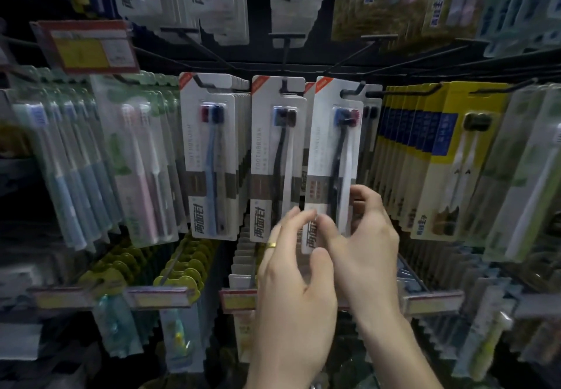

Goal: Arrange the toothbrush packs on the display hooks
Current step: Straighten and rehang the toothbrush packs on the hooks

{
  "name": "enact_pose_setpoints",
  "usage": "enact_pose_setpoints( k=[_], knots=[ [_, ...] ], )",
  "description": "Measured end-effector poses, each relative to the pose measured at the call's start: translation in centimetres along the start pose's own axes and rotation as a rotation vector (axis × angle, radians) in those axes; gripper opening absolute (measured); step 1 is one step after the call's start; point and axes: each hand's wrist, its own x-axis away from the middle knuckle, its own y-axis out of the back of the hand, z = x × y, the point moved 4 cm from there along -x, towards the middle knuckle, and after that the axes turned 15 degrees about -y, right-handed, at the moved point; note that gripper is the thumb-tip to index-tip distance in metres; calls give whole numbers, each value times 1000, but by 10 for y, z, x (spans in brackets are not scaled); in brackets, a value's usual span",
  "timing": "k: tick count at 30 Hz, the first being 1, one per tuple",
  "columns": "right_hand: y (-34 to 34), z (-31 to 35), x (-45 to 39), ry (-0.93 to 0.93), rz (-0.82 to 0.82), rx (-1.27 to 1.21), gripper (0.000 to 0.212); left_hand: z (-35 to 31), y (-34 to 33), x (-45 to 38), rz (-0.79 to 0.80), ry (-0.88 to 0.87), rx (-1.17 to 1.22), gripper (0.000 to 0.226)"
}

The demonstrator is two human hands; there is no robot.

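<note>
A white toothbrush pack [334, 151] with a dark brush and a white brush hangs tilted at the front of a black display hook [353, 92], right of centre. My right hand [364, 246] grips the pack's lower end, thumb in front and fingers round its right edge. My left hand [291, 282], wearing a gold ring, has loosely curved, blurred fingers touching the pack's lower left corner. Two more rows of the same white packs [277, 158] [209, 158] hang on the hooks to the left.
Yellow and blue toothbrush packs [425, 161] crowd the hooks to the right, clear packs with pastel brushes [136, 161] those to the left. More packs hang above and below. A red and yellow price tag [88, 47] sits at the upper left, and several price rails [161, 296] lie below.
</note>
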Motion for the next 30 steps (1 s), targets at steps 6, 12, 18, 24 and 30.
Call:
enact_pose_setpoints(
  k=[6,12,18,24,30],
  knots=[
    [-35,11,-52,-19,-23,235,55,16,15,6,-69,-20,-83,33],
    [-71,14,-94,-3,-40,363,58,21,17,10,-24,-64,-150,31],
    [-90,9,-120,-23,-57,418,71,28,21,6,-16,-105,-171,33],
    [-90,12,-116,-42,8,430,79,28,28,3,-44,-128,-202,24],
    [-50,23,-78,-9,-8,131,39,38,41,0,-117,-37,-188,25]
  ],
)
